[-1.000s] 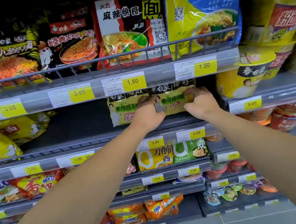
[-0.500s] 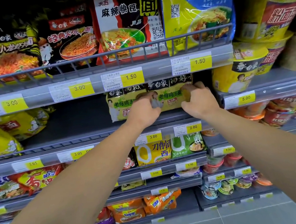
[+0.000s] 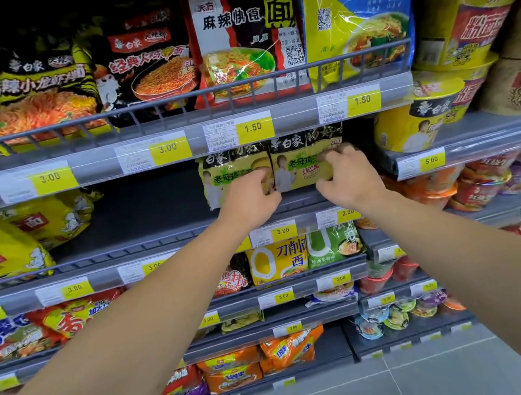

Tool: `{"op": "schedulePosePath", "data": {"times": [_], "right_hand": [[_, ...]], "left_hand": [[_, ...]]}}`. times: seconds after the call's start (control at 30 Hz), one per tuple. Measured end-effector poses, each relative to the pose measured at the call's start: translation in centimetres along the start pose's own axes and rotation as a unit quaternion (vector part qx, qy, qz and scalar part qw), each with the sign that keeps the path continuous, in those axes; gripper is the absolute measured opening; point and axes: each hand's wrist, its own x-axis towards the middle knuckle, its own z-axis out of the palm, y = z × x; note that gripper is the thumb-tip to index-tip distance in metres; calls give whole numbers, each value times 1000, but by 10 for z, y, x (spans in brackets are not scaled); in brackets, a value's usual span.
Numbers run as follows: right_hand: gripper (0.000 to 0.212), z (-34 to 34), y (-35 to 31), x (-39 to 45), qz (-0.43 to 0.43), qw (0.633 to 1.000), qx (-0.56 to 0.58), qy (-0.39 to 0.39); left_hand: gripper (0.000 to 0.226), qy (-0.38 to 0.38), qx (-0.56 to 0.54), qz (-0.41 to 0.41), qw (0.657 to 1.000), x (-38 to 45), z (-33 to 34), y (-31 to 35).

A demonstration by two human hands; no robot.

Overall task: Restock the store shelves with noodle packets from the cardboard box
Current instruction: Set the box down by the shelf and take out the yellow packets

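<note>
Square the two yellow-green noodle packets (image 3: 301,165) upright and side by side on the second shelf (image 3: 159,240), faces forward. The left hand (image 3: 249,198) curls its fingers on the left packet (image 3: 233,177); the right hand (image 3: 345,176) pinches the right packet's edge.

- Left yellow-green noodle packet (image 3: 233,176): stands upright on the second shelf (image 3: 165,239) from the top, face forward, black band with white Chinese lettering along its top, partly hidden by a hand.
- Right yellow-green noodle packet (image 3: 301,167): same design, upright, touching the first on its right side; its top edge seems tucked behind the price rail above.
</note>
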Motion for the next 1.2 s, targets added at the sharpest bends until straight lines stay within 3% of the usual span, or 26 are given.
{"op": "schedulePosePath", "data": {"times": [0.3,0.47,0.67,0.8,1.2], "right_hand": [[57,33,-85,-68,-10,998,-48,-35],[54,64,-144,-122,13,995,-68,-68],[58,101,-223,-184,-22,987,-95,-129],[61,124,-271,-226,-59,978,-97,-175],[53,189,-346,-399,-140,952,-68,-265]], "left_hand": [[55,-12,33,91,995,-64,-31,-76],[51,-31,12,96,995,-117,-47,-126],[53,-68,33,67,995,-203,-72,-194],[57,-85,19,5,996,-274,-81,-231],[50,-70,22,-124,990,-501,-96,-284]]}}
